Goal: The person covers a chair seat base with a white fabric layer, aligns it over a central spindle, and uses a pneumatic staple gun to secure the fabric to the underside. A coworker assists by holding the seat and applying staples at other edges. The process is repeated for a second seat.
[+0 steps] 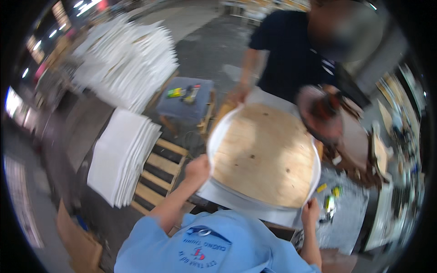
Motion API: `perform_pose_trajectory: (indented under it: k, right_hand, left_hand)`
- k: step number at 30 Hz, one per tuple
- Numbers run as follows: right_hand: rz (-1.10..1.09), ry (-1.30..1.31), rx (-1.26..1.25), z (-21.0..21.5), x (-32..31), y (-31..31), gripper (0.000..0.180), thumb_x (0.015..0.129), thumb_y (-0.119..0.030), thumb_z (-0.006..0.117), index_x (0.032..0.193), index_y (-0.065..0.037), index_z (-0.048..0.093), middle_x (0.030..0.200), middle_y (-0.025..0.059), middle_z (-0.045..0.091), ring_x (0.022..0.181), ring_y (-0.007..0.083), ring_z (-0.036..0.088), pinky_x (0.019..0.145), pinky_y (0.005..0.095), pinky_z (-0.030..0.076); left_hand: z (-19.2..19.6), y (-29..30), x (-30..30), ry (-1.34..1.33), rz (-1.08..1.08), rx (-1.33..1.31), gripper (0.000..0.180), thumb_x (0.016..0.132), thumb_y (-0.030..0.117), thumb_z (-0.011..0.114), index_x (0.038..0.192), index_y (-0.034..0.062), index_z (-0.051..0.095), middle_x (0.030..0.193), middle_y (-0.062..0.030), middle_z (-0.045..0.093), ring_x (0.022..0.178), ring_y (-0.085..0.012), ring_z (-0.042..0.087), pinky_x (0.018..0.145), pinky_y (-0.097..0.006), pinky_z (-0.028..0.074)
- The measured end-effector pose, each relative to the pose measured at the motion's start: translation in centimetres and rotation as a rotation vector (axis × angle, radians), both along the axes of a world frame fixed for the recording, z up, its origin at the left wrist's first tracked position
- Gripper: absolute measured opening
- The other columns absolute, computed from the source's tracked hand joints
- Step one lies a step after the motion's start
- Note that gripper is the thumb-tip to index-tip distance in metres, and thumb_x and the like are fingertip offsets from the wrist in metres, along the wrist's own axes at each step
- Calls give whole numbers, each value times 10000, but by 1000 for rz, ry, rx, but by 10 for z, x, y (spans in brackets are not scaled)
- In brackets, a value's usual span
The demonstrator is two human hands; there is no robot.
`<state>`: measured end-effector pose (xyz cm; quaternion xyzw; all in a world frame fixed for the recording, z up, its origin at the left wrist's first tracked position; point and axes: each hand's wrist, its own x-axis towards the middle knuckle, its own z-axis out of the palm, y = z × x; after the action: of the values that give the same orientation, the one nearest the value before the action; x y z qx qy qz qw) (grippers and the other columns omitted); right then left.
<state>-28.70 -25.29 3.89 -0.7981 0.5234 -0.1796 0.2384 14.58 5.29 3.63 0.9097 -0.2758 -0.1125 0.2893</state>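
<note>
A rounded plywood panel [259, 154] lies in front of me, with small dark holes in its face. White padding sheet [218, 190] sits under it and turns up around its sides. My left hand [198, 169] is closed on the sheet's edge at the panel's near left. At the near right corner, my right hand [311, 211] grips the same sheet. Across from me stands a co-worker in a dark shirt [287, 54], one hand [239, 94] at the far left edge. Near the co-worker's other side is a blurred reddish round object [320, 113], whose kind I cannot make out.
On the left, stacks of white sheets [120, 157] rest by a wooden pallet [159, 170]. A grey-topped stool [184, 102] bears small yellow and dark items. To the right, a grey plastic-covered surface [350, 214] holds small tools, beside brown material [353, 145].
</note>
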Motion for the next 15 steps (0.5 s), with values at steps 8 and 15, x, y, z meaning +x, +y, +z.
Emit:
perform_pose_trajectory:
  k: [8, 15]
  right_hand:
    - [-264, -183, 486, -13, -1, -59, 218, 913, -175, 774, 1037, 3, 762, 916, 177, 788, 842, 277, 753, 801, 400, 572]
    - [-213, -212, -280, -15, 40, -6, 63, 946, -85, 695, 975, -35, 669, 936, 198, 686, 915, 443, 683, 794, 515, 543]
  left_hand:
    - [-9, -39, 58, 407, 119, -16, 428, 1067, 332, 644, 1281, -34, 697, 1195, -301, 760, 1131, -403, 744, 946, -474, 551]
    - [-14, -55, -5, -359, -14, 85, 219, 1106, 219, 562, 1239, 98, 686, 859, -232, 759, 827, -487, 745, 724, -617, 551]
